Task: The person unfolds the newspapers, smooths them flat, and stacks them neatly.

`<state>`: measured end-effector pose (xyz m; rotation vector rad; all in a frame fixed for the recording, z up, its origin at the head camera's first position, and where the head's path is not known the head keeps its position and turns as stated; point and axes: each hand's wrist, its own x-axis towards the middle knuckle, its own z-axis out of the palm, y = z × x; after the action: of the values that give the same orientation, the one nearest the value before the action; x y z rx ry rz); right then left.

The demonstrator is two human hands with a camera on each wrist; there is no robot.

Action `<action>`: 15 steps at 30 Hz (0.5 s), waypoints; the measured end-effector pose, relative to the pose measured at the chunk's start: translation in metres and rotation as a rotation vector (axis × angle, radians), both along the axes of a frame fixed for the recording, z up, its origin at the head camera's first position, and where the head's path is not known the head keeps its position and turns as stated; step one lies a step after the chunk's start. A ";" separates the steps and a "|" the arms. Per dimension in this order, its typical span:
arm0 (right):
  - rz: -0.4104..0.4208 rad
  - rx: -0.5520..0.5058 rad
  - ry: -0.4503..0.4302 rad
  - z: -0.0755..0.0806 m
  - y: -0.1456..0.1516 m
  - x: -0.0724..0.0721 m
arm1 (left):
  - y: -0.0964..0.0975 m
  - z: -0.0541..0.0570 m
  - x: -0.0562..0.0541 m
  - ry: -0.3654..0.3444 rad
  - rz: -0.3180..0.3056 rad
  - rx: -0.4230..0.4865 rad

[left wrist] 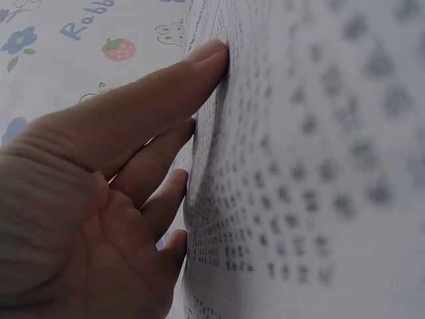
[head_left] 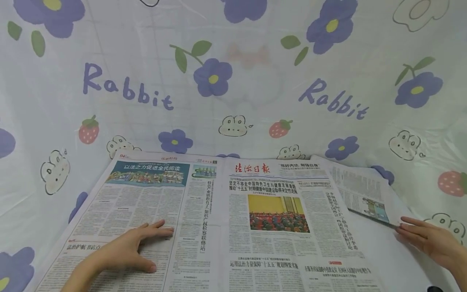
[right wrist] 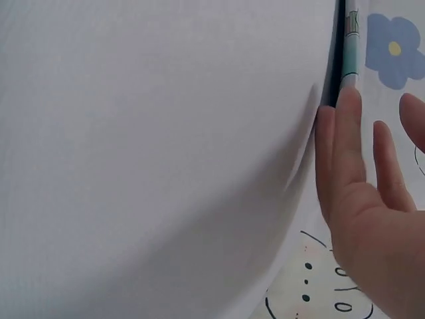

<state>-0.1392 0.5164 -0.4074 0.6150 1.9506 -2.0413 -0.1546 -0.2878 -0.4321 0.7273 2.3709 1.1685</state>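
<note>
An opened newspaper [head_left: 215, 243] lies spread in the head view, with a colour photo on its right page and a blue-green banner on its left page. My left hand [head_left: 127, 247] rests on the left page, fingers spread; in the left wrist view the thumb and fingertips of the left hand [left wrist: 99, 179] touch the printed paper. At the right edge, my right hand [head_left: 430, 241] touches the corner of a partly folded newspaper sheet [head_left: 361, 194]. Seen from the right wrist, the right hand [right wrist: 372, 179] has straight fingers against the paper's edge, thumb apart.
A white cloth [head_left: 255, 101] printed with purple flowers, strawberries, rabbits and the word Rabbit hangs behind the newspaper and lies around its sides. A small dark object [head_left: 434, 288] shows at the bottom right edge of the head view.
</note>
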 end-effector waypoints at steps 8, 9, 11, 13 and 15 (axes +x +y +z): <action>-0.115 -0.240 -0.055 0.000 0.000 -0.006 | -0.003 -0.001 -0.001 -0.031 -0.052 0.064; -0.126 -0.251 -0.060 -0.001 0.001 -0.007 | -0.003 -0.001 -0.001 -0.032 -0.054 0.066; -0.137 -0.259 -0.063 -0.003 0.001 -0.008 | -0.003 -0.002 -0.001 -0.027 -0.055 0.067; -0.136 -0.256 -0.061 -0.005 0.000 -0.010 | -0.003 -0.001 -0.002 -0.022 -0.056 0.067; -0.120 -0.239 -0.043 -0.007 -0.001 -0.011 | -0.003 -0.001 -0.002 -0.024 -0.054 0.069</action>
<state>-0.1502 0.5151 -0.4149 0.7273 1.6486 -2.2680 -0.1564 -0.2904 -0.4330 0.7912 2.2868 1.2349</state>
